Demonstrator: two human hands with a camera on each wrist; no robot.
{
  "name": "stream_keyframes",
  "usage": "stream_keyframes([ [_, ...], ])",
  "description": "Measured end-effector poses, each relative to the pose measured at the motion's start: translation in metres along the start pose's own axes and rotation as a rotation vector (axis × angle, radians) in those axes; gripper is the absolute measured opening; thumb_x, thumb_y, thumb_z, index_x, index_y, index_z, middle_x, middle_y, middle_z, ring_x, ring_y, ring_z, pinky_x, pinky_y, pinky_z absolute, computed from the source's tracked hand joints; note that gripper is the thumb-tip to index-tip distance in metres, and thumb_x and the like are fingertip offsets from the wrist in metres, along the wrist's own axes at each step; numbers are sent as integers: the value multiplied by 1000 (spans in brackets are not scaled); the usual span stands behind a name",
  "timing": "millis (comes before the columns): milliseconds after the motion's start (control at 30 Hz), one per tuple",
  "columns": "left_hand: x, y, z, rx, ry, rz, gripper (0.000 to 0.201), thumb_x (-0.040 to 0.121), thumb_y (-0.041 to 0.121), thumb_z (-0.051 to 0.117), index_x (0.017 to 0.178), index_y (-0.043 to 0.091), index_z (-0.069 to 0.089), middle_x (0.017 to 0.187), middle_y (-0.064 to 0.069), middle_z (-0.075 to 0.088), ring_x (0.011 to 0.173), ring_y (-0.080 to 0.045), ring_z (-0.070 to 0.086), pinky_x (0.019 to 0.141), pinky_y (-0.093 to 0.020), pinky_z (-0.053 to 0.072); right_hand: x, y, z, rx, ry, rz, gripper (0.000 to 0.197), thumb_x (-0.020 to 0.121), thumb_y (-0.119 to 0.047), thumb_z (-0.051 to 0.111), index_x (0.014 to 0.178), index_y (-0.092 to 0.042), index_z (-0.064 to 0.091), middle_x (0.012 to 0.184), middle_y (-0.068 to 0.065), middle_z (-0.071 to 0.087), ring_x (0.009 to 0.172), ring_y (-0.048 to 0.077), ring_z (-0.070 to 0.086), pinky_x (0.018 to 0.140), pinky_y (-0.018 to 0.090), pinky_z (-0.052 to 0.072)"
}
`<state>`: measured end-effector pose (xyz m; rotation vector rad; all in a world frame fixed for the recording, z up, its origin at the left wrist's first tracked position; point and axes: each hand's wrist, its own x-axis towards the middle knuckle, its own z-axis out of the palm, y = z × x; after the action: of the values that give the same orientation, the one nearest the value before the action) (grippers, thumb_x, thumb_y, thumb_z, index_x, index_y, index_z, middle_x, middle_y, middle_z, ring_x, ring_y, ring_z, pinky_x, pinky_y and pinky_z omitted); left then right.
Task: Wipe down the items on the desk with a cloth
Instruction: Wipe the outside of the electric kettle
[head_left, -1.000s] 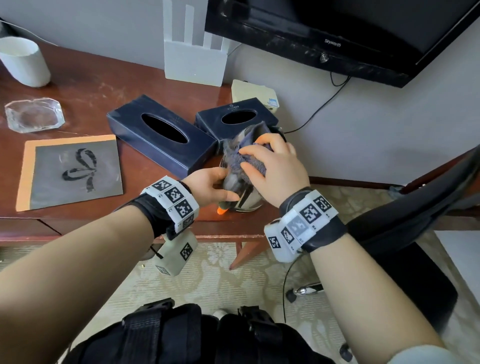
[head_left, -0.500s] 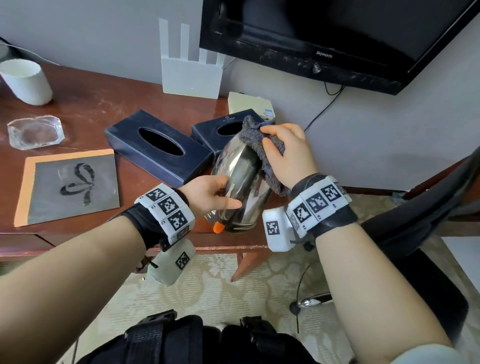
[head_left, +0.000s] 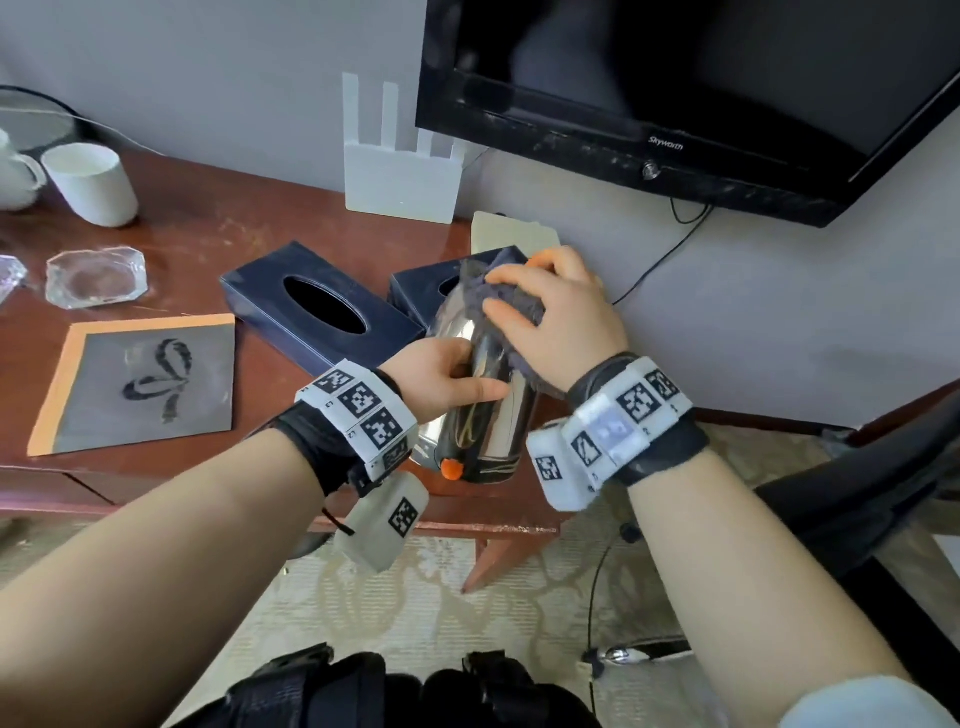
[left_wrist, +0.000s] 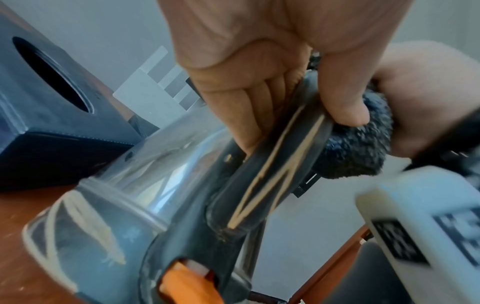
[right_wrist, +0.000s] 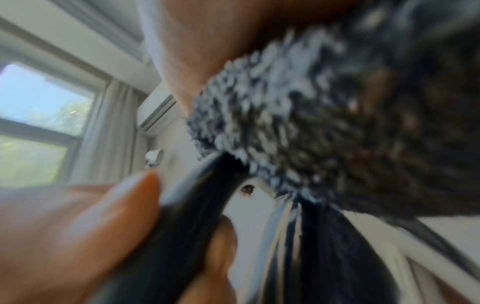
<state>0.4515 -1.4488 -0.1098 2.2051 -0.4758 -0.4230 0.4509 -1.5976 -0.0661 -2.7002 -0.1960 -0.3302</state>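
On a reddish wooden desk (head_left: 218, 244) under a wall TV: steel kettle (head_left: 483, 410) tilted at the front edge, handle gripped by left hand (head_left: 441, 376), upper body rubbed with dark cloth (head_left: 498, 296) clutched in right hand (head_left: 561, 317); tissue boxes (head_left: 311, 312), ashtray (head_left: 93, 278), cups apparently still pending.

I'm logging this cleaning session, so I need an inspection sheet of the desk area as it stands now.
Surface: brown wooden desk, streaked.
Job's things: steel kettle at the desk's front edge; dark cloth on its top.
Clutter: two tissue boxes, glass ashtray, white cup, placemat, white router.
Hands: left hand grips the kettle's handle; right hand presses the cloth onto it.
Cables: black cable hangs below the television.
Surroundings: grey wall, patterned carpet, black chair.
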Motion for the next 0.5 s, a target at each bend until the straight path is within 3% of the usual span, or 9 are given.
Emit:
stream_keyframes([
  [100,4,3,-3,-6,-18,-23,34,86,42,60,70,14,47,65,0,48,61,-16,46,62,-27,38,21,-1,1,36,-23,143,28,91,-42,48,116,-39,61,121,-6,46,115,21,43,89,29,38],
  [200,7,1,-5,-77,-50,-14,41,85,43,62,96,3,62,90,-15,68,85,-32,63,83,-42,50,22,-10,1,-98,-83,46,30,94,-37,44,120,-38,58,125,-5,45,114,26,36,90,29,34],
  [267,10,1,-6,-57,-42,-8,49,83,47,63,92,-1,61,82,-16,66,76,-32,61,76,-40,50,13,-13,-1,-131,-73,-49,30,93,-37,47,121,-38,58,128,-4,43,115,26,33,90,30,34],
  [367,12,5,-6,50,10,-24,44,86,42,59,61,10,40,56,-2,39,52,-15,35,53,-25,29,-5,-8,1,-141,-54,-114,31,92,-37,51,121,-39,59,133,-6,39,117,24,29,87,30,36],
  [433,11,9,-4,63,29,-21,45,87,40,59,59,13,35,55,2,33,50,-13,30,50,-23,23,-5,-4,-1,-125,-50,-92,30,92,-37,50,121,-39,59,133,-7,39,118,23,30,87,30,36],
  [500,14,12,0,32,59,-20,44,87,40,58,61,13,36,58,0,35,53,-15,34,53,-25,26,3,-1,-3,-98,-35,-43,28,93,-38,49,120,-39,59,131,-6,41,117,24,32,87,30,37],
])
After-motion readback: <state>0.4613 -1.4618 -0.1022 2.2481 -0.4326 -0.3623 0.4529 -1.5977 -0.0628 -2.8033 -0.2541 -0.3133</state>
